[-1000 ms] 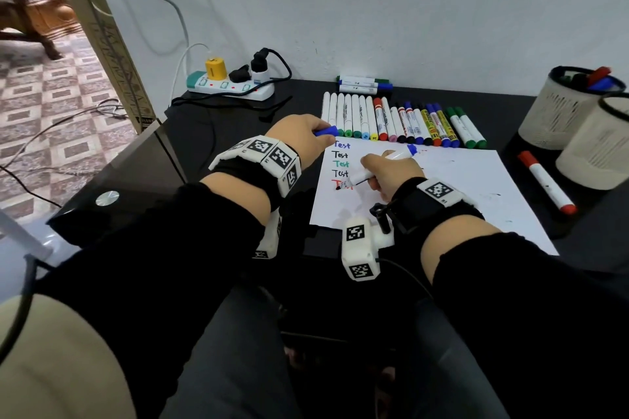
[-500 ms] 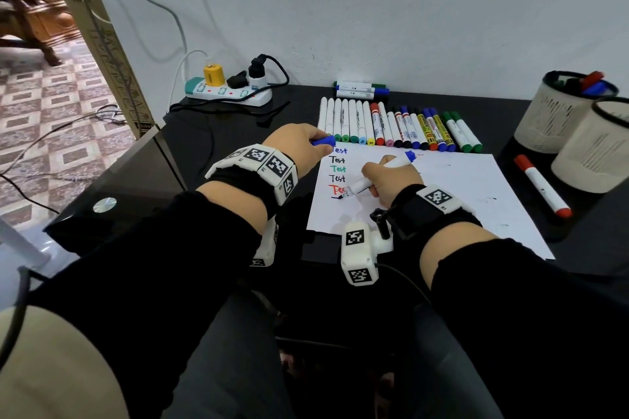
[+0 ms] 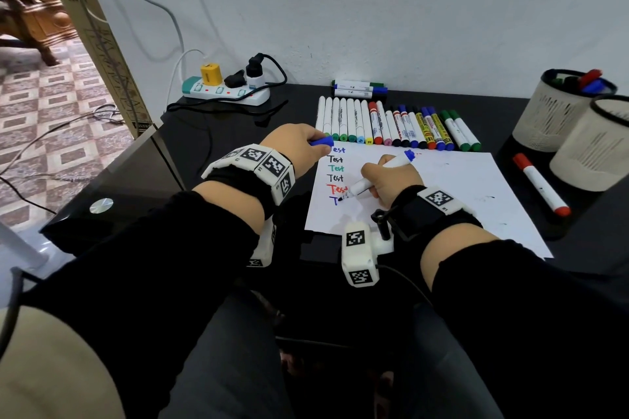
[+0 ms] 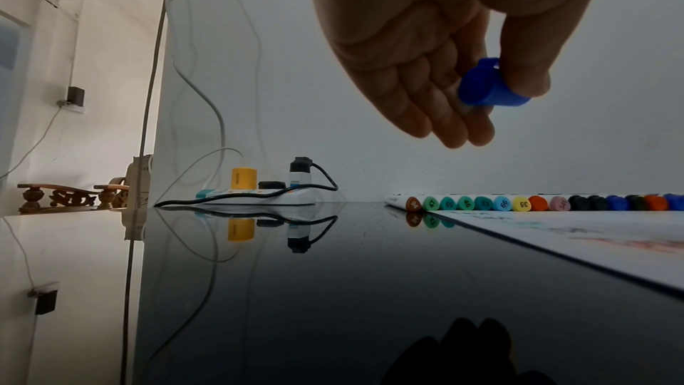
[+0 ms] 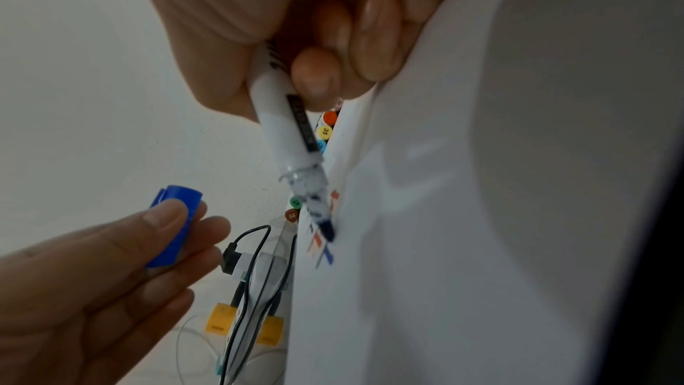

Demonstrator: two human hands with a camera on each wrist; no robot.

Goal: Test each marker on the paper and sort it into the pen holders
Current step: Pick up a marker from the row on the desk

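Sleeves, black, both forearms, each wrist carrying a tagged camera band. Right hand (image 3: 391, 180) nearest: grip closed round the white barrel of a blue marker (image 3: 377, 173), fingers and thumb curled on it, tip touching the paper (image 3: 442, 201) at a fresh blue "T" under the red word. Column of "Test" words above it on the sheet: blue, black, green, black, red. Paper lies flat on the black glossy worktop (image 3: 211, 160).

Left hand (image 3: 296, 150) just beyond, at the sheet's far left corner, raised off the worktop. Grip pinched on the blue cap (image 4: 488, 84), thumb against the fingers, remaining fingers loosely bent.

Row of markers (image 3: 391, 126) next, touching side by side along the paper's far edge, caps toward the person; numbered cap ends readable in the left wrist view. Three more markers (image 3: 359, 88) lie crosswise behind the row, near the wall.

Right of the paper: a red-capped marker (image 3: 539, 184) lying alone, just beside two white mesh pen holders. Nearer pen holder (image 3: 592, 150), contents not visible; farther pen holder (image 3: 558, 109) has red and blue marker ends showing.

Far left against the wall: power strip (image 3: 224, 92) with plugs and a yellow adapter.
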